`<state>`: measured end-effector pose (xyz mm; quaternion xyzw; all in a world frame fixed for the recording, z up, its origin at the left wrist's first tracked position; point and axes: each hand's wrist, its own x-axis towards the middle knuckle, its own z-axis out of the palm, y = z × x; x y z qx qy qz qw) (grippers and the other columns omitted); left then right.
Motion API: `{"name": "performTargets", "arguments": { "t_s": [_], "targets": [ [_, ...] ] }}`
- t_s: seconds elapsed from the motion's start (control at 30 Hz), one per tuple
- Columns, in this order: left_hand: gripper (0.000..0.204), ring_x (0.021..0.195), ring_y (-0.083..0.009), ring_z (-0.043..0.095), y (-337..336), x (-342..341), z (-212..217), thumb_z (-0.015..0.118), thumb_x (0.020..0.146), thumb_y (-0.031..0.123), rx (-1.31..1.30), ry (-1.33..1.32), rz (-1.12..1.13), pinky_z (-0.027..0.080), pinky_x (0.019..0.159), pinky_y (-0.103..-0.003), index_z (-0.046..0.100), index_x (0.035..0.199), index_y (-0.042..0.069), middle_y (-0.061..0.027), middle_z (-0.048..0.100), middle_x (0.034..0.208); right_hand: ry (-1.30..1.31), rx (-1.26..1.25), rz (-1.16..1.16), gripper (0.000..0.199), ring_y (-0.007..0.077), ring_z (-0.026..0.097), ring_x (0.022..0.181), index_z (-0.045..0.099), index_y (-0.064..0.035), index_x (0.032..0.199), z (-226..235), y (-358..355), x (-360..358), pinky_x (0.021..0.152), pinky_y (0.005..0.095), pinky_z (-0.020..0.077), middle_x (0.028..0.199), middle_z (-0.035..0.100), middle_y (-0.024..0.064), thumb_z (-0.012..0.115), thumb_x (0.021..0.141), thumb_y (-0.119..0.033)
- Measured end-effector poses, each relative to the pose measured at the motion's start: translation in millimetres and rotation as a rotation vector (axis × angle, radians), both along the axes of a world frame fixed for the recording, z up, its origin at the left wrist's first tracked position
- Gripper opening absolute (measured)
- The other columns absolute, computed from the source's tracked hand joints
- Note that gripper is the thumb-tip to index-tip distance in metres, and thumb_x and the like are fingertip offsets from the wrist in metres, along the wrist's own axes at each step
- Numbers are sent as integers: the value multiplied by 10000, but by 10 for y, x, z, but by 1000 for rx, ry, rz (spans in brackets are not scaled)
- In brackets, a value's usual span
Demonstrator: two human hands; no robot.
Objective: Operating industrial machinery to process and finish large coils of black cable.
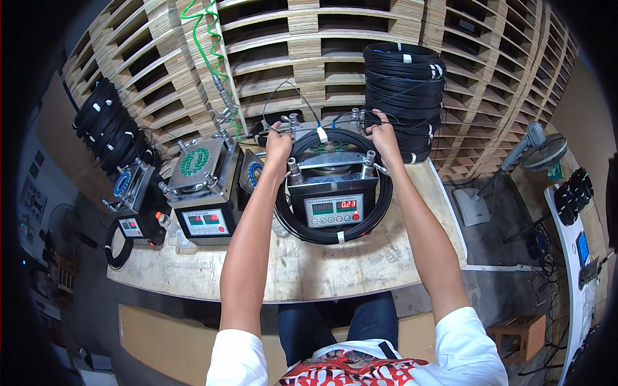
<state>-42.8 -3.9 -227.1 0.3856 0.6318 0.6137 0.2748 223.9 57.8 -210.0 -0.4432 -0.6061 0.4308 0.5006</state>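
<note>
A coil of black cable rings the polishing machine in front of me, with white ties at its top and bottom. At the machine's far left corner, my left hand is closed on a thin black cable end, which loops up beside it. My right hand is at the far right corner, fingers pinched round another thin stretch of the cable near a metal clamp post. Blue connector tips show between the hands by the top plate. The fingertips are partly hidden.
Two similar machines stand left, one with a green-ringed plate, the other blue-ringed. A tall stack of cable coils is at back right. Wooden pallets rise behind the table. A fan stands right.
</note>
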Motion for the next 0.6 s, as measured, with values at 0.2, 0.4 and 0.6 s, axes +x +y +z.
{"name": "performTargets", "arguments": {
  "t_s": [0.2, 0.4, 0.6],
  "targets": [
    [535, 1071, -282, 663, 66, -41, -65, 556, 873, 58, -49, 32, 34, 481, 942, -368, 497, 1403, 29, -201, 692, 1143, -34, -2, 12, 629, 147, 633, 779, 429, -98, 1493, -12, 40, 7, 763, 280, 514, 976, 676, 133, 392, 883, 52],
    [618, 1119, -287, 630, 51, -31, -43, 583, 881, 65, -72, 127, 86, 458, 973, -363, 428, 1478, 29, -210, 658, 1234, 30, 24, 26, 640, 172, 662, 799, 424, -95, 1493, -30, 46, -13, 760, 276, 529, 981, 679, 167, 402, 876, 76],
    [662, 1091, -264, 634, -26, 55, 29, 598, 888, 69, -38, 83, 39, 456, 958, -351, 384, 1513, 27, -193, 662, 1235, 54, 19, 23, 585, 169, 655, 792, 437, -88, 1482, -104, 100, -2, 748, 276, 526, 903, 660, 123, 443, 909, 32]
  ]
}}
